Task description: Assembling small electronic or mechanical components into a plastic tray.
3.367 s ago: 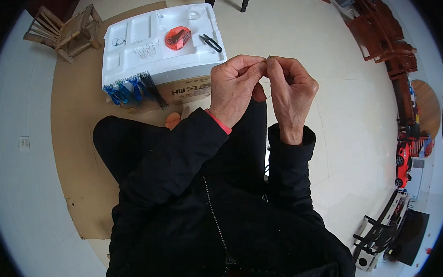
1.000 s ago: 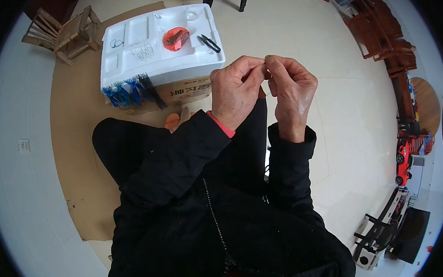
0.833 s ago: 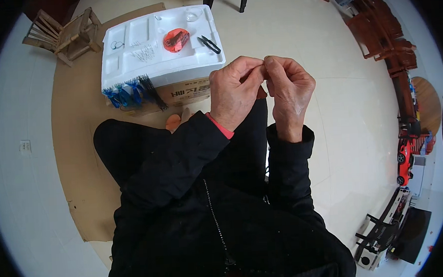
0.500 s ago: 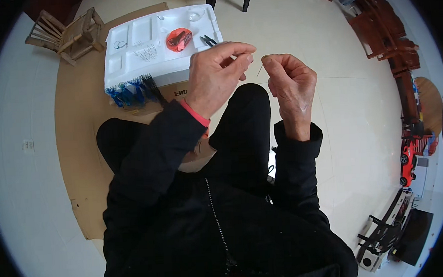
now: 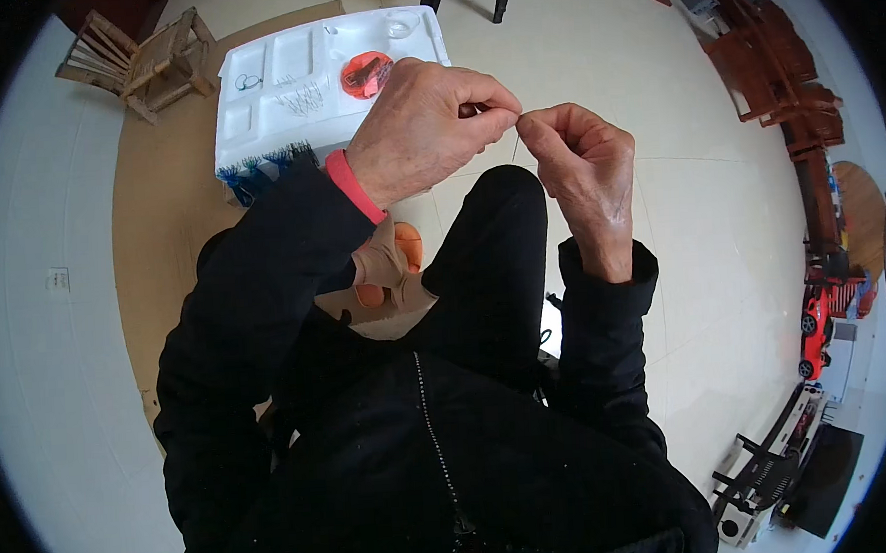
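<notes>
Left hand point(image 5: 417, 128): raised before chest, back up, thumb and forefinger pinched, tips pointing right. Right hand point(image 5: 582, 164): just beside it, fist loosely curled, thumb and forefinger pinched, tips nearly meeting left's. Both forearms black-sleeved.

White tray point(image 5: 255, 136), orange dish point(image 5: 365, 73) (blue bits at edge), black sleeves point(image 5: 263, 276).

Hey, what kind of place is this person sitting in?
Probably a room in a home, used for small handwork on the floor. There is a pale tiled floor, a small wooden stool, a red toy car by the wall, and a white foam tray of tiny parts on a cardboard sheet.
</notes>
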Demonstrator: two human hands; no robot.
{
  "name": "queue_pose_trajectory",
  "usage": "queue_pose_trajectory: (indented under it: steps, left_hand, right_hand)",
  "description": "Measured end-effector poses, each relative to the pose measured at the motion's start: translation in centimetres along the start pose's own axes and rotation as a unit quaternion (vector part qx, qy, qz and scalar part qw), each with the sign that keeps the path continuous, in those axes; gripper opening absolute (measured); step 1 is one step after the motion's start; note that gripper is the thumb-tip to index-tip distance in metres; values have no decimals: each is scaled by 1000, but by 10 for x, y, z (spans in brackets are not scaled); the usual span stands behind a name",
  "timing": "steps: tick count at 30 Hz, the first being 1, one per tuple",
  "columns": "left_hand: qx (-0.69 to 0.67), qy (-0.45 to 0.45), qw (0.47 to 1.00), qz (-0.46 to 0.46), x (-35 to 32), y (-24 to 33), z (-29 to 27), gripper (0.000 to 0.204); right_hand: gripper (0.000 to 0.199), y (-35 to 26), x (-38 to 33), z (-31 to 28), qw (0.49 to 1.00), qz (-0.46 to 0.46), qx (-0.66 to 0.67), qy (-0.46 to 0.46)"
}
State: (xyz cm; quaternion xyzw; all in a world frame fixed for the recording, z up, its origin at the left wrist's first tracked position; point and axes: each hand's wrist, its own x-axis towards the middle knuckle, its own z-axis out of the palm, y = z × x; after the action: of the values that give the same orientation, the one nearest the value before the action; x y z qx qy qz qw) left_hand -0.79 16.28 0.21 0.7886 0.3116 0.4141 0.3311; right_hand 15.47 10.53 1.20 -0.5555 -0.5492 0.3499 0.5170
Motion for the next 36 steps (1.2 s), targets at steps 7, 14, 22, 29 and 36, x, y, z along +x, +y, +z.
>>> queue_pose_trajectory:
  steps: [7,14,22,29,36]
  left_hand:
    - [-15,-28,999,-30,2,8,-4,16]
    - [47,-75,995,38,8,7,-9,16]
    - [142,-46,980,129,6,8,0,11]
    - [-88,-10,996,-17,-5,4,12,10]
    - [-197,-52,973,-105,-8,7,8,14]
  right_hand:
    - [16,-3,-2,-4,999,4,-28,-15]
    - [15,-7,-3,-9,998,-4,-47,-46]
    - [14,-4,-5,-13,998,-3,-27,-52]
    - [13,-2,-5,-14,994,43,79,-59]
    - [12,1,-2,-16,988,32,133,-77]
